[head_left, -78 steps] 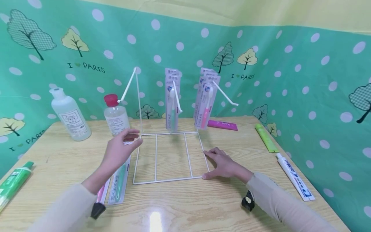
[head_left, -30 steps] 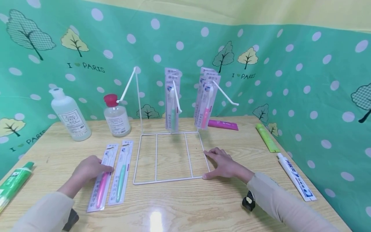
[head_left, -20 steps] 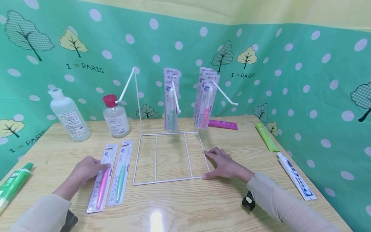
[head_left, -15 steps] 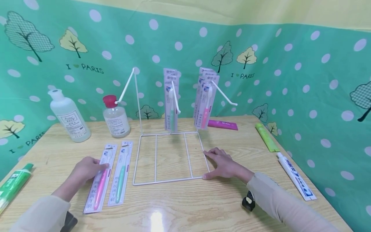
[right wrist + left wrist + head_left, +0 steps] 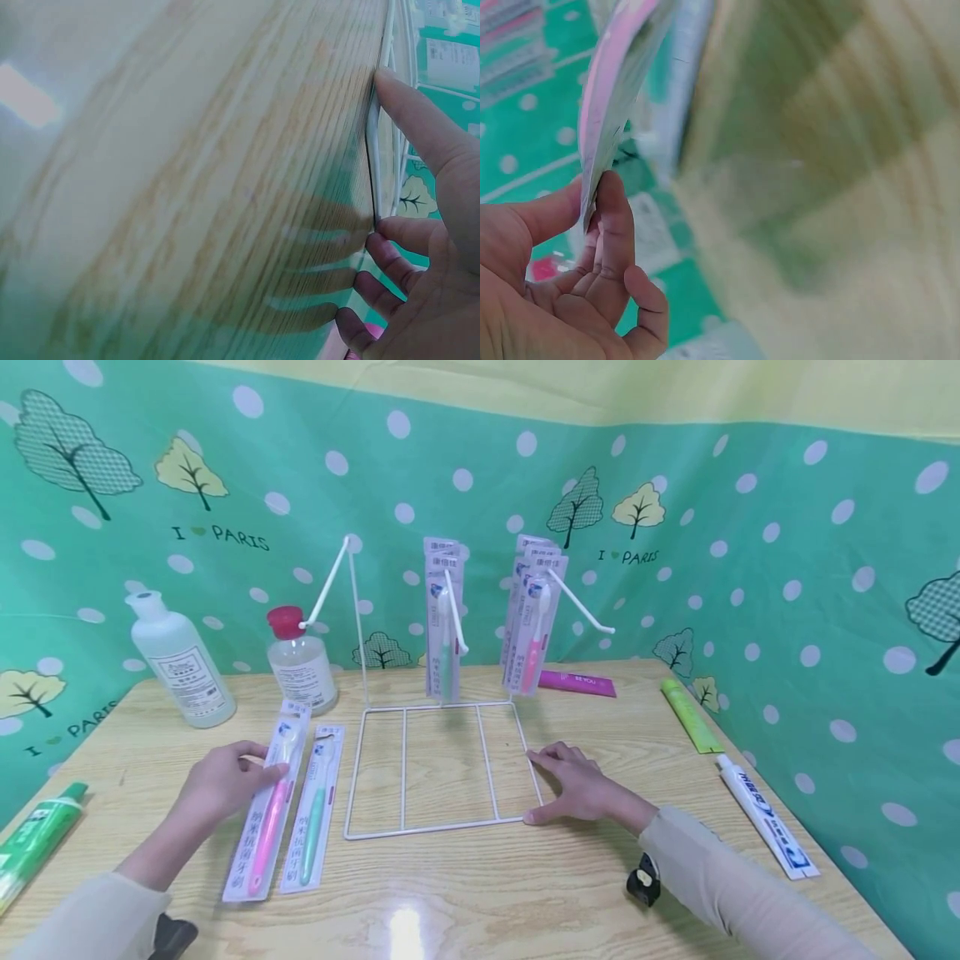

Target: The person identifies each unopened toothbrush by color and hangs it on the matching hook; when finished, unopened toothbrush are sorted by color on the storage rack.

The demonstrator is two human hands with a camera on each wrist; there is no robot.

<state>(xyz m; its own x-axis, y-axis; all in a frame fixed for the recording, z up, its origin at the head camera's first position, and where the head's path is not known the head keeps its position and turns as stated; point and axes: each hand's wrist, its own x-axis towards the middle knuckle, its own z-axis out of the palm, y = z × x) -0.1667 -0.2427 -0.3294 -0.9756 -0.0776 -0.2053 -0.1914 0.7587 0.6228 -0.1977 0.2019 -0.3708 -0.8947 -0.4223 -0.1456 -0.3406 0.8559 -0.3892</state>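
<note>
A packaged pink toothbrush (image 5: 266, 827) is pinched between the thumb and fingers of my left hand (image 5: 225, 781), its top end tilted up off the table. Edge-on, the same pack shows in the left wrist view above the fingertips. Just right of it lies a packaged green toothbrush (image 5: 313, 814). My right hand (image 5: 577, 785) touches the white wire rack (image 5: 404, 768) at its front right corner, thumb and index finger spread along the wire. Packaged green toothbrushes (image 5: 444, 635) hang on the middle hook and pink ones (image 5: 531, 639) on the right hook. The left hook (image 5: 327, 585) holds nothing.
Behind the left hand stand a red-capped bottle (image 5: 302, 668) and a clear bottle (image 5: 183, 664). A green toothpaste tube (image 5: 37, 835) lies far left. Magenta (image 5: 577, 683), lime (image 5: 690, 718) and white (image 5: 767, 818) tubes lie behind and right of the rack. A polka-dot curtain encloses the table.
My left hand came down from beside the rack to the pink toothbrush pack, took hold of it and has now raised its top end. The right hand has stayed at the rack corner.
</note>
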